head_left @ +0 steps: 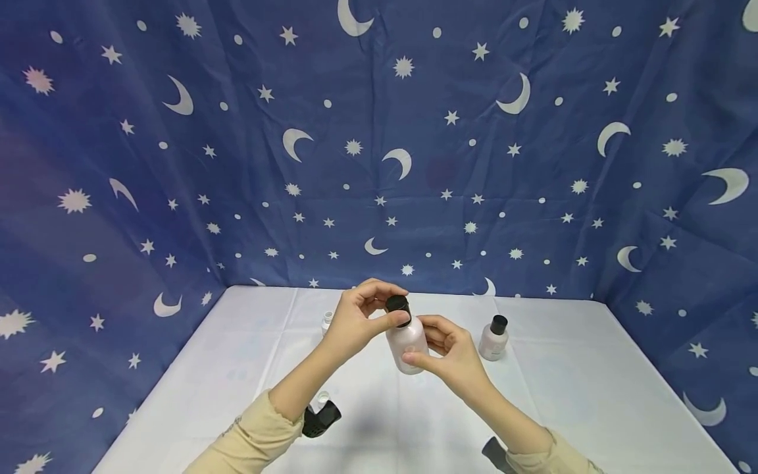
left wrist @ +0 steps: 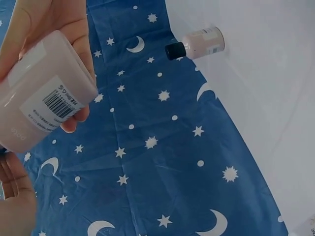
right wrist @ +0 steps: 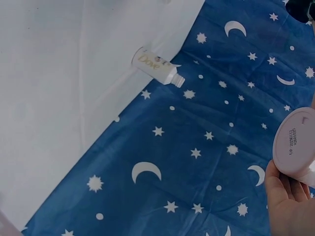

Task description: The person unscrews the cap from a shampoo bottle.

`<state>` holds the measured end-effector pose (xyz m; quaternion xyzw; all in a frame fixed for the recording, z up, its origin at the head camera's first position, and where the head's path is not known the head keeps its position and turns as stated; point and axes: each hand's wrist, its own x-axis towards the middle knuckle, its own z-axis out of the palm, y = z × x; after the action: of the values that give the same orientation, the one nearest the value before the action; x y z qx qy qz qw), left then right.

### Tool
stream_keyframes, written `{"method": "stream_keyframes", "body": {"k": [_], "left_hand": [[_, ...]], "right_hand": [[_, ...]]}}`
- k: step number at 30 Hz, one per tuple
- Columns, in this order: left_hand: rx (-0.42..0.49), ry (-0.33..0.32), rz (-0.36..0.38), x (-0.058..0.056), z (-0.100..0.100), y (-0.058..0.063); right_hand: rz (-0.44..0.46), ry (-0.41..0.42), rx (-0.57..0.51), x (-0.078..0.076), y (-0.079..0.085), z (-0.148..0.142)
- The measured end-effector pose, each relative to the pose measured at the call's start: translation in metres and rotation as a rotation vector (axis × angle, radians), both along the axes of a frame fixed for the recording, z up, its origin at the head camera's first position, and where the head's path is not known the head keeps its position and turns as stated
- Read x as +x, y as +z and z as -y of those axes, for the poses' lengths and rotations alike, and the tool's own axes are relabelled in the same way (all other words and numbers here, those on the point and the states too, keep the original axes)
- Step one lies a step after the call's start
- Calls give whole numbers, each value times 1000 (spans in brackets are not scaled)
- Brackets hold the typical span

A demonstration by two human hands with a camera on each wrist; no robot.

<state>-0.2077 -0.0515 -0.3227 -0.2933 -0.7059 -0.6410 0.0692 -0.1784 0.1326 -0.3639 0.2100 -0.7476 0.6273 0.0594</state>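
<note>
A pale pink bottle (head_left: 407,347) with a black cap (head_left: 397,303) is held tilted above the table between both hands. My left hand (head_left: 362,317) pinches the cap between thumb and fingers. Lower down, my right hand (head_left: 451,357) grips the bottle's body. The left wrist view shows the barcode label (left wrist: 53,104) on this bottle. Its round base (right wrist: 294,142) with printed characters appears in the right wrist view. Whether the cap is loose or seated cannot be seen.
A second pink bottle (head_left: 493,341) with a black cap stands to the right. Left of the hands stands a white Dove bottle (right wrist: 153,65) without a cap. Near the left forearm lies a small white object (head_left: 322,397), partly hidden. A star-and-moon cloth (head_left: 379,131) hangs behind the white table (head_left: 568,382).
</note>
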Motion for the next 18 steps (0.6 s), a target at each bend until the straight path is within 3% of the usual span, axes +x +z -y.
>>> {"method": "stream_keyframes", "body": {"k": [4, 8, 13, 18], "left_hand": [[-23, -62, -20, 0, 3, 1], [-57, -185, -37, 0, 8, -1], [-169, -316, -48, -3, 15, 1], [-236, -446, -25, -7, 20, -1]], "right_hand": [[6, 12, -9, 0, 1, 1], [-1, 18, -13, 0, -1, 1], [-26, 13, -8, -2, -1, 0], [-25, 11, -5, -3, -1, -1]]}}
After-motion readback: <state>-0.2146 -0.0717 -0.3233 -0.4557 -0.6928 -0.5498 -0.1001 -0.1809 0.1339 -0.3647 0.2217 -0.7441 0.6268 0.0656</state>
